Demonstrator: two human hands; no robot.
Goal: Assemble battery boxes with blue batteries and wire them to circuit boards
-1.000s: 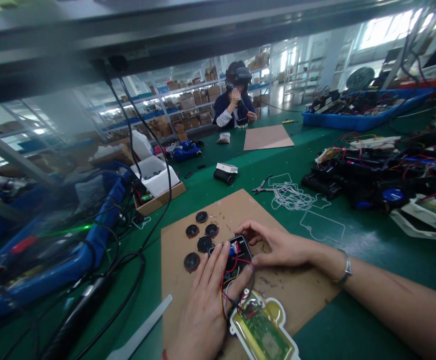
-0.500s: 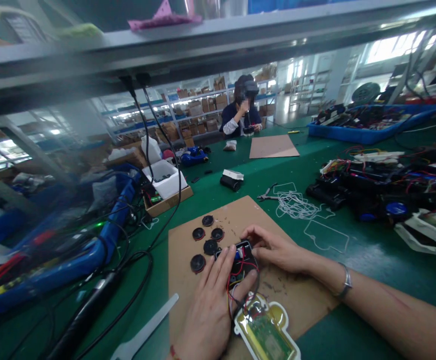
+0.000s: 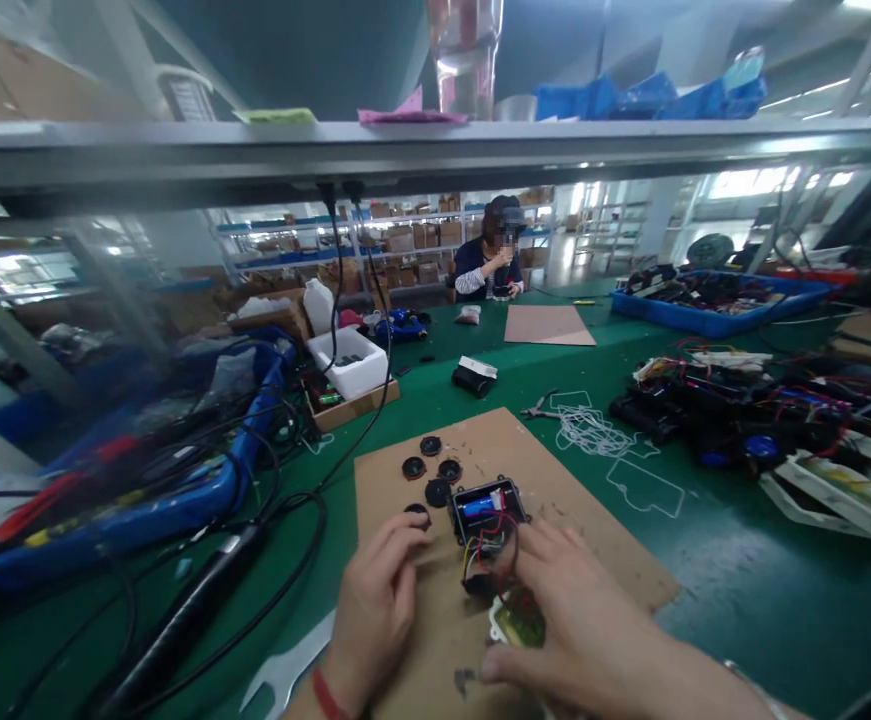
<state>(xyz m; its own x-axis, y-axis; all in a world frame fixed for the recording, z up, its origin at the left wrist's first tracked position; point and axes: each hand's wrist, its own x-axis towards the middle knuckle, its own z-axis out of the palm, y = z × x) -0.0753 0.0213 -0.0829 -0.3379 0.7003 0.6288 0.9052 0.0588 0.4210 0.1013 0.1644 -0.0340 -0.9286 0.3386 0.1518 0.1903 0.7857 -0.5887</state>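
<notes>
My left hand has its fingers bent and its thumb apart, fingertips at the near edge of a round black speaker. Several similar speakers lie beyond it. An open black case with a blue cylindrical cell and coloured wires rests on the cardboard sheet. Over the white-framed, yellow-coated circuit board my right hand holds on, fingers on the far side by the wires and thumb at the near side. It hides most of the board.
A grey wrench-shaped tool lies left of the cardboard. Black cables run along the left near a blue bin. White cord, pliers and piled black parts are on the right. Another person sits across the table.
My left hand has left the black case and moved to the speaker. My right hand has come from the case's right side down onto the circuit board. The camera view has shifted.
</notes>
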